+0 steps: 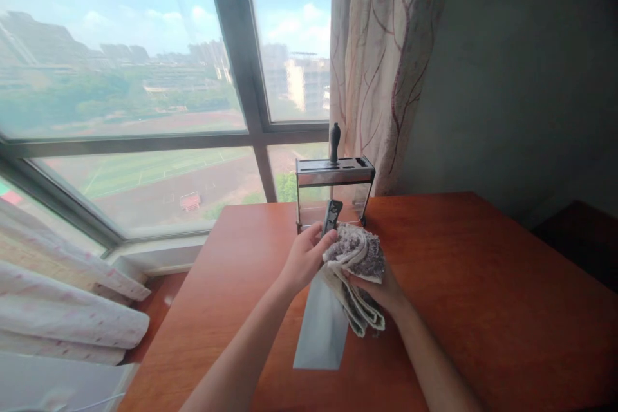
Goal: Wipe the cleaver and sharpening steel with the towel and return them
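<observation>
Knife rack (335,190) with one dark handle (334,141) stands beyond the hands, mid-frame. Left hand (305,259) grips cleaver (322,325), blade pointing toward the frame's bottom edge; right hand (381,288) clutches folded cloth (356,273) against it.

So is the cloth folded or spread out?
Folded: the cloth sits bunched in layers in the right hand, against the cleaver held by the left hand.

Right hand (381,286) mostly buried under the folded cloth (356,264), fingers out of sight. Cleaver (322,325) handle half swallowed by the left hand (305,259). Blade in the knife rack (335,190) hidden, only its dark handle showing; both forearms cut off at the bottom edge.
</observation>
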A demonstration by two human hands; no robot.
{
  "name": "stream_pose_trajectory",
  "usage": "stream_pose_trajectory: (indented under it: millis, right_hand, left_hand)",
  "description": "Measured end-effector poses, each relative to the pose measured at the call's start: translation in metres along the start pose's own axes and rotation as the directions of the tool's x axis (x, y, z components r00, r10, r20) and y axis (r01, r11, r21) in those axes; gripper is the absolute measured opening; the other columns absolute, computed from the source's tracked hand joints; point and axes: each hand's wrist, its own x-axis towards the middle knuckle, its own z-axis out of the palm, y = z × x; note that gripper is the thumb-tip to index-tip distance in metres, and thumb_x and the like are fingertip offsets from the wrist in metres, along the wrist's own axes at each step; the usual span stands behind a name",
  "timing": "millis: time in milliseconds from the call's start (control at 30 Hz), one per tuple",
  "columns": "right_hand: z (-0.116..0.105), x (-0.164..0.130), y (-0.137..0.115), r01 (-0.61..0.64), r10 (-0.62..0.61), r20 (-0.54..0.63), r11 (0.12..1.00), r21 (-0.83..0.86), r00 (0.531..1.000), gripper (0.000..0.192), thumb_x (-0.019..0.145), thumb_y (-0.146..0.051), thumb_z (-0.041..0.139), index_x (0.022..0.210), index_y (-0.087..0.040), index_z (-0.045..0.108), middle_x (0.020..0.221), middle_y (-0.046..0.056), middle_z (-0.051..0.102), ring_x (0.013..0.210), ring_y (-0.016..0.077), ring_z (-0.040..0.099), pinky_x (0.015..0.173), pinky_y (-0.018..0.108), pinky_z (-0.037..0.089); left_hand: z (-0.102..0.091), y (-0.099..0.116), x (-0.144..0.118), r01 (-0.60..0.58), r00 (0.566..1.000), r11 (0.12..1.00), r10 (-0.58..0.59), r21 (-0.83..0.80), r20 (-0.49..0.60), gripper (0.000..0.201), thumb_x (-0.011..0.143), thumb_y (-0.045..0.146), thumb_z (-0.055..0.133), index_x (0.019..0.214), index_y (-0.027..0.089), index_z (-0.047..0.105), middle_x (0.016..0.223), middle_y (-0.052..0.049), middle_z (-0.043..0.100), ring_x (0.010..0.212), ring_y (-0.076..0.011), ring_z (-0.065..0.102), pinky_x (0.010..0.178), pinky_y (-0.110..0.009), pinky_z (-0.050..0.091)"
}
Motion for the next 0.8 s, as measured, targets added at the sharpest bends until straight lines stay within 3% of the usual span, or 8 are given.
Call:
stream_pose_trajectory:
  millis: [100,200,300,400,533,633,800]
  right_hand:
    - [0.0,0.004,0.003,0.026,-0.026,-0.049,1.0,-0.015,0.998,0.044,0.062,-0.031,0.081,0.103,-0.023,0.067,0.113,0.007,0.069,0.107,0.0308,0.062,0.103,0.048,0.04]
    - [0.003,0.007,0.007,0.039,-0.021,-0.175,0.994,0.099,0.984,0.062,0.052,-0.033,0.086,0.109,-0.023,0.064,0.122,0.009,0.064,0.115,0.0323,0.057,0.106,0.048,0.038]
    - [0.008,0.006,0.007,-0.085,0.159,-0.207,0.941,0.328,0.965,0.064,0.056,-0.041,0.083,0.114,-0.025,0.06,0.121,0.007,0.066,0.112,0.0324,0.059,0.099,0.047,0.045]
    - [0.009,-0.002,0.003,-0.238,0.314,-0.081,0.842,0.484,0.946,0.057,0.059,-0.048,0.08,0.109,-0.026,0.063,0.105,0.003,0.072,0.098,0.0312,0.066,0.087,0.045,0.053]
    - [0.012,-0.015,-0.003,-0.437,0.38,0.216,0.793,0.424,0.899,0.048,0.058,-0.046,0.081,0.098,-0.023,0.068,0.09,0.003,0.074,0.081,0.0272,0.069,0.075,0.04,0.054]
    - [0.018,-0.018,-0.003,-0.456,0.353,0.341,0.839,0.297,0.871,0.037,0.059,-0.04,0.081,0.09,-0.021,0.071,0.086,0.002,0.073,0.079,0.0249,0.068,0.076,0.038,0.053]
    - [0.025,-0.01,0.001,-0.268,0.251,0.093,0.912,0.311,0.963,0.039,0.066,-0.042,0.077,0.097,-0.021,0.069,0.103,0.004,0.072,0.097,0.0294,0.065,0.088,0.042,0.051]
  left_hand:
    - [0.0,0.005,-0.001,0.0,0.999,0.999,0.002,-0.044,0.041,0.031,0.081,0.045,0.061,0.089,0.015,0.061,0.076,-0.002,0.058,0.068,-0.0135,0.053,0.062,-0.022,0.04]
    - [-0.002,0.007,-0.002,-0.021,1.0,0.996,0.02,-0.088,-0.006,0.03,0.08,0.044,0.062,0.086,0.014,0.061,0.074,-0.001,0.057,0.067,-0.0127,0.051,0.06,-0.021,0.039]
    - [-0.008,0.008,0.0,-0.011,0.991,0.993,-0.005,-0.12,-0.137,0.033,0.078,0.047,0.063,0.077,0.015,0.06,0.071,0.0,0.056,0.062,-0.0118,0.048,0.056,-0.021,0.037]
    - [-0.019,0.008,0.002,-0.02,0.955,0.98,-0.04,-0.198,-0.293,0.034,0.078,0.051,0.061,0.072,0.017,0.057,0.062,0.003,0.052,0.053,-0.0099,0.043,0.051,-0.021,0.035]
    - [-0.03,0.007,0.003,-0.124,0.873,0.974,0.017,-0.189,-0.487,0.032,0.077,0.048,0.063,0.072,0.018,0.055,0.059,0.005,0.048,0.052,-0.0088,0.041,0.05,-0.02,0.035]
    - [-0.029,0.005,0.002,-0.121,0.873,0.988,0.06,-0.097,-0.484,0.032,0.079,0.048,0.061,0.072,0.017,0.056,0.062,0.004,0.049,0.055,-0.0097,0.042,0.052,-0.02,0.034]
    - [-0.012,0.002,-0.001,-0.139,0.93,0.99,0.127,-0.01,-0.346,0.029,0.08,0.046,0.06,0.079,0.018,0.059,0.064,0.003,0.052,0.059,-0.0122,0.047,0.058,-0.022,0.038]
